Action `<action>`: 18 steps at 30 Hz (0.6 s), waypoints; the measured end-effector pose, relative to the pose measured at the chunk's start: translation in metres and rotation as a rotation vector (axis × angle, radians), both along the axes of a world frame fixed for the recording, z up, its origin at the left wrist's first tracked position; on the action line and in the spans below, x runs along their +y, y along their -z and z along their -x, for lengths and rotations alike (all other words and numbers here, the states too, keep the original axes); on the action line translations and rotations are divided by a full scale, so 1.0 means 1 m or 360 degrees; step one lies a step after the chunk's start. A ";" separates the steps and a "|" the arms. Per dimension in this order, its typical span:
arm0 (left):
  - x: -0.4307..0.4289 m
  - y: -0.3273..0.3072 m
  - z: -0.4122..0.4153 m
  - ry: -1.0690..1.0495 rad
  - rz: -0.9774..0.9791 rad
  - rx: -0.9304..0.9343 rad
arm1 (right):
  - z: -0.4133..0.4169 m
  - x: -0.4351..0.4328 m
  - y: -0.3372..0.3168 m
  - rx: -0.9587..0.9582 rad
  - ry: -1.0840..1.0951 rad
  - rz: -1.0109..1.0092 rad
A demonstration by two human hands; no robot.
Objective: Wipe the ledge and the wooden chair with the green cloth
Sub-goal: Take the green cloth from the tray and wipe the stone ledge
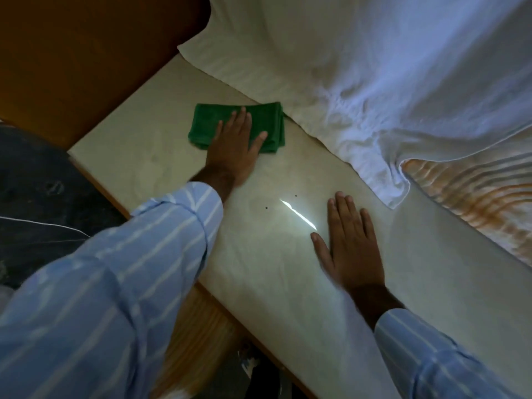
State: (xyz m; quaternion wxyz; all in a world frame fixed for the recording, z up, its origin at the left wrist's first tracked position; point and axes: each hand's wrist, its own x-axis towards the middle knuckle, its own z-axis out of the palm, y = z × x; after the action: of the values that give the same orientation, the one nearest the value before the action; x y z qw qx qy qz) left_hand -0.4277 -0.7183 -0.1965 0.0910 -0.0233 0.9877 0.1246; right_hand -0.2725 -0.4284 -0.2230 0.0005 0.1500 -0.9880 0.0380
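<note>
green cloth [236, 128] under left hand [234, 148] | grip flat, splayed | ledge [144, 174]

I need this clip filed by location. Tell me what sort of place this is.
Probably a bedroom or hotel room: rumpled white bedding lies along a pale stone ledge, with a dark wooden panel at its far end.

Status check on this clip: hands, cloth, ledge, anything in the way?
Left hand flat, pressing folded green cloth on ledge. Right hand flat on bare ledge, empty. White sheet drapes onto ledge's far edge, touching cloth. Chair not identifiable.
</note>
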 end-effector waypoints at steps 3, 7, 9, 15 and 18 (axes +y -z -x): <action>-0.001 -0.001 -0.006 0.0044 -0.0027 0.0002 | -0.001 0.001 0.000 -0.0001 0.0004 0.0011; -0.004 0.003 -0.068 0.0118 -0.0015 0.0049 | -0.001 0.001 -0.002 -0.0013 -0.0002 0.0045; -0.001 0.004 -0.105 0.0146 0.0010 0.0058 | -0.002 0.001 -0.002 -0.0020 0.0001 0.0045; 0.017 0.007 -0.200 0.0211 0.0051 0.0034 | -0.005 -0.002 -0.006 -0.0053 0.0084 0.0090; 0.020 0.006 -0.228 0.0201 -0.0036 0.0001 | -0.021 -0.003 -0.009 -0.0102 0.0266 0.0113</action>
State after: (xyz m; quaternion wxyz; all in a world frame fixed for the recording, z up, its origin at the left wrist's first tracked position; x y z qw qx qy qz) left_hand -0.2001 -0.6984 -0.2023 0.0986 0.0402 0.9858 0.1299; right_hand -0.2510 -0.4310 -0.2137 -0.0226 0.0655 -0.9946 0.0776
